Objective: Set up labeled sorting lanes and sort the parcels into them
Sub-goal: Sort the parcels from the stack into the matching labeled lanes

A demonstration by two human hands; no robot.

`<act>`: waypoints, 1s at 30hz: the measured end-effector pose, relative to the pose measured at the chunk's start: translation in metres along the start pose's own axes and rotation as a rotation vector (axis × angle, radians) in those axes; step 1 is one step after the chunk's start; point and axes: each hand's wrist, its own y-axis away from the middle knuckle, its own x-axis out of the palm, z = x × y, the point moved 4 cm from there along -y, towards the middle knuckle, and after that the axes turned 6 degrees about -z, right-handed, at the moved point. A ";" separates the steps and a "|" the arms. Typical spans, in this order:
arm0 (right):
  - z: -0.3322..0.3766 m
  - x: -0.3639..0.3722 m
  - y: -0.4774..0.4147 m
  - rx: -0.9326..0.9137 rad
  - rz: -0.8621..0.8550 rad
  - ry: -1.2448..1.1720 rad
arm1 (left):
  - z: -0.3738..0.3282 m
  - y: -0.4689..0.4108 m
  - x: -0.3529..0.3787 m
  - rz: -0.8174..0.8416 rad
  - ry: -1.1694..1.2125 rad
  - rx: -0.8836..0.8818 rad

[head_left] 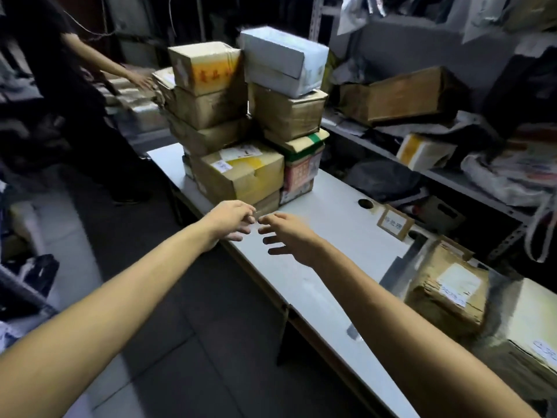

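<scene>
Two stacks of cardboard parcels (241, 122) stand on the far part of a long white table (325, 267). A white box (283, 58) tops the right stack. At the base sit a yellow-taped box (241, 176) and a low flat box (266, 205). My left hand (230, 220) and my right hand (286, 235) reach out side by side just before that low box, fingertips almost meeting. The left fingers are loosely bent, the right ones spread, and I see nothing in either. A cardboard card with a handwritten label (394, 223) lies at the table's far edge.
Another person in dark clothes (69, 95) stands at the left, a hand (141, 78) stretched toward packages behind the stacks. A metal shelf (437, 173) full of parcels and bags runs along the right. Two labelled boxes (449, 294) (533, 336) sit beside the table at right.
</scene>
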 end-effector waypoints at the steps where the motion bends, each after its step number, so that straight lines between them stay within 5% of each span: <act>1: 0.005 0.008 -0.008 -0.006 0.008 0.006 | 0.003 -0.006 -0.010 -0.010 0.012 -0.007; 12: 0.038 0.060 -0.160 0.029 -0.044 -0.009 | 0.020 -0.137 -0.091 -0.110 0.051 -0.066; 22: 0.036 0.037 -0.283 0.221 -0.454 -0.091 | 0.004 -0.282 -0.133 -0.285 -0.173 -0.003; 30: 0.020 0.048 -0.313 0.416 -0.575 -0.321 | 0.035 -0.349 -0.136 -0.045 -0.093 -0.210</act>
